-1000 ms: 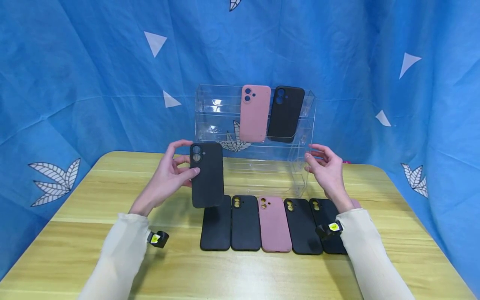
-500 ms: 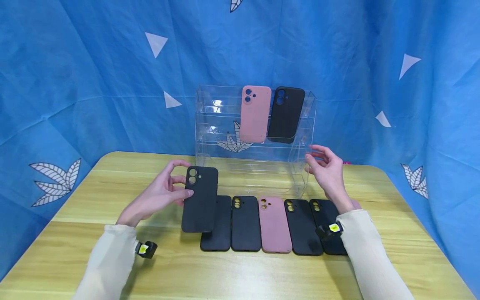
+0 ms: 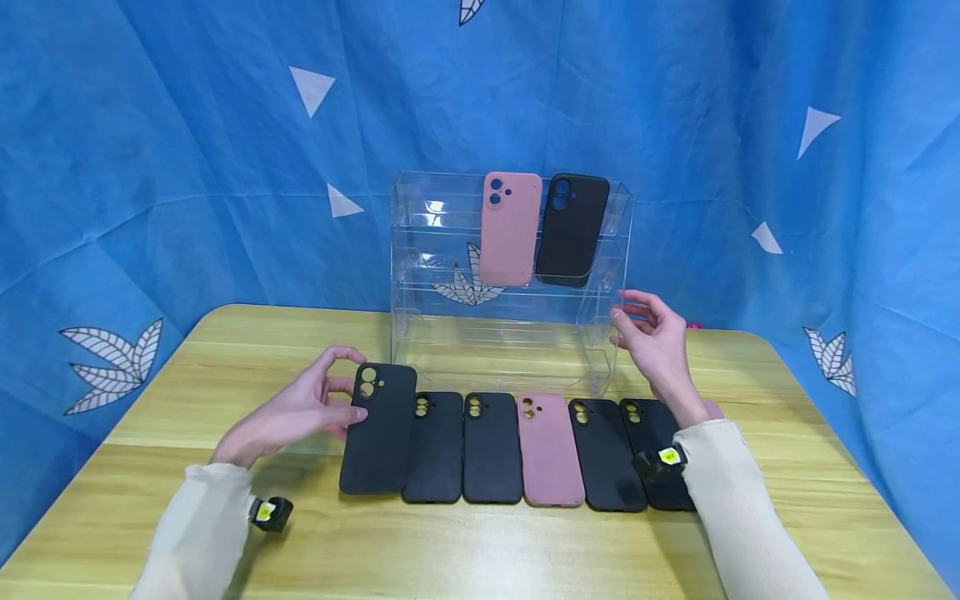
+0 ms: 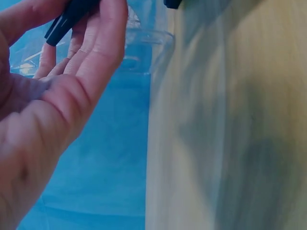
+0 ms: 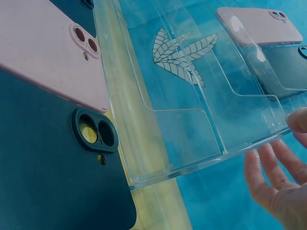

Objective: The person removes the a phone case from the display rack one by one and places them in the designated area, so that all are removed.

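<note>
My left hand point(image 3: 339, 398) grips a black phone case point(image 3: 378, 429) by its top left edge, thumb on its back. The case lies low at the left end of a row on the wooden table point(image 3: 225, 367); in the left wrist view only its dark edge point(image 4: 72, 14) shows above my fingers point(image 4: 96, 52). The row continues with two black cases point(image 3: 432, 446), a pink case point(image 3: 549, 450) and two more black ones point(image 3: 603, 454). My right hand point(image 3: 647, 325) hovers with relaxed fingers point(image 5: 273, 182) by the right end of a clear acrylic stand point(image 3: 510, 342); I cannot tell whether it touches.
On the stand's top tier lean a pink case point(image 3: 510, 227) and a black case point(image 3: 572, 229). A blue cloth backdrop point(image 3: 187, 167) hangs behind the table. My right sleeve point(image 3: 738, 500) covers part of the rightmost black case point(image 3: 654, 433).
My left hand has brought the black case down and leftward, from upright in front of the stand to the left end of the row. The right hand has stayed put.
</note>
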`<state>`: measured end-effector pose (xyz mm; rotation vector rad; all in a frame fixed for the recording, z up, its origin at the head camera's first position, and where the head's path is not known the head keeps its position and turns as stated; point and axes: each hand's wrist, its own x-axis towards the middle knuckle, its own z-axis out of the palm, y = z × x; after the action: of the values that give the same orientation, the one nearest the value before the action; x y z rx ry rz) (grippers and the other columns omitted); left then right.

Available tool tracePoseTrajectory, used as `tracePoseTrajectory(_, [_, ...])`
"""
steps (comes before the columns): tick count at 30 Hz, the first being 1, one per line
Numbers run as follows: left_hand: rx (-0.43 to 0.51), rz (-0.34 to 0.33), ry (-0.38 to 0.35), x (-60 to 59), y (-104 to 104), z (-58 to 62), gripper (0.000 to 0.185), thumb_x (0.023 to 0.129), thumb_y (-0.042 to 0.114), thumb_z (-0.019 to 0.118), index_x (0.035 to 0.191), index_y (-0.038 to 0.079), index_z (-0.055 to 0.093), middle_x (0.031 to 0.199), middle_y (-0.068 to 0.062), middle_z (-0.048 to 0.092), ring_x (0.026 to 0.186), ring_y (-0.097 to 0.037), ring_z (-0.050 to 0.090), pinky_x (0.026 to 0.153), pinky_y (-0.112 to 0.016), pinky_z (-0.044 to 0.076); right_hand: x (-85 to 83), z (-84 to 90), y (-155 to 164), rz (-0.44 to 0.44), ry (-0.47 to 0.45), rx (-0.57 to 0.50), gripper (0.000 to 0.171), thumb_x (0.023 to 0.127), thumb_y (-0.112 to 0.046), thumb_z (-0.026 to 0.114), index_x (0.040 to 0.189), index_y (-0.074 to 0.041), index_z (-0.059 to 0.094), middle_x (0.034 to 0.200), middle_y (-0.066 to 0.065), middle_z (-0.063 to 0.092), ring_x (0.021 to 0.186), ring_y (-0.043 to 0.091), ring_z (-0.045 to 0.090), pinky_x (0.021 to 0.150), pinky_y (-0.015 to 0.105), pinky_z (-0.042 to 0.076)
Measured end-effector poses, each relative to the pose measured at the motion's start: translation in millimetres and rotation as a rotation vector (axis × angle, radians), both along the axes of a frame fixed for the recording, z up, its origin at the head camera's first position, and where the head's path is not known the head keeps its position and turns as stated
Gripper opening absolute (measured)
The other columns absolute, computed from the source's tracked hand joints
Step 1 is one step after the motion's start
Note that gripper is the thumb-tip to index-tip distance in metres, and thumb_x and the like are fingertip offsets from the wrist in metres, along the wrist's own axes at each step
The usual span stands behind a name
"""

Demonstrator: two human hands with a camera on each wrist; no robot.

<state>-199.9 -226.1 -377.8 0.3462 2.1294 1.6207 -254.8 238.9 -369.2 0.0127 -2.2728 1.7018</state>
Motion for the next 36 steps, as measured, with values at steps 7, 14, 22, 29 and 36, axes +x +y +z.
tracePoseTrajectory(7, [-0.069, 0.006, 0.013, 2.4, -6.6, -7.0, 0.071, 0.088, 0.006, 0.076, 0.143, 0.012, 0.03, 0.113, -0.02, 0.057, 0.081, -0.027, 0.071, 0.075, -0.046, 0.063, -0.2, 0.0, 0.0, 0.0, -0.016, -0.009, 0.043, 0.103, -0.022, 0.062, 0.141, -0.005, 0.056, 0.111, -0.011, 0.063, 0.097, 0.0, 0.066, 0.075, 0.021, 0.062])
tracePoseTrajectory(14, [-0.13, 0.024, 0.002, 0.1, -6.9, -12.2, 0.072, 0.088, 0.008, 0.078, 0.144, 0.01, 0.032, 0.121, -0.021, 0.056, 0.086, -0.027, 0.073, 0.075, -0.043, 0.063, 0.4, 0.2, 0.6, 0.004, -0.022, -0.009, 0.044, 0.103, -0.024, 0.062, 0.142, -0.006, 0.055, 0.112, -0.011, 0.062, 0.098, 0.0, 0.066, 0.075, 0.021, 0.062])
tracePoseTrajectory(22, [-0.169, 0.036, 0.016, -3.1, -5.7, -18.8, 0.07, 0.089, 0.008, 0.078, 0.147, 0.008, 0.039, 0.126, -0.025, 0.052, 0.091, -0.025, 0.072, 0.074, -0.043, 0.064, 0.0, 0.0, 0.9, 0.002, -0.019, 0.008, 0.044, 0.103, -0.024, 0.062, 0.143, -0.006, 0.055, 0.114, -0.007, 0.063, 0.097, 0.0, 0.066, 0.075, 0.02, 0.062])
tracePoseTrajectory(29, [-0.19, 0.062, -0.006, -4.2, -1.2, -20.4, 0.069, 0.089, 0.007, 0.077, 0.148, 0.01, 0.042, 0.13, -0.025, 0.048, 0.096, -0.024, 0.071, 0.076, -0.042, 0.065, -0.4, -0.6, 1.0, 0.002, -0.015, 0.017, 0.044, 0.103, -0.023, 0.062, 0.142, -0.005, 0.055, 0.116, -0.004, 0.063, 0.096, -0.001, 0.066, 0.075, 0.021, 0.062])
tracePoseTrajectory(36, [-0.226, 0.059, -0.01, -6.1, 0.0, -23.6, 0.068, 0.09, 0.006, 0.077, 0.148, 0.007, 0.042, 0.129, -0.025, 0.05, 0.088, -0.023, 0.072, 0.076, -0.041, 0.065, 0.2, -0.3, 1.0, 0.003, -0.017, 0.021, 0.043, 0.103, -0.023, 0.061, 0.142, -0.005, 0.055, 0.117, -0.004, 0.062, 0.096, -0.002, 0.066, 0.075, 0.021, 0.062])
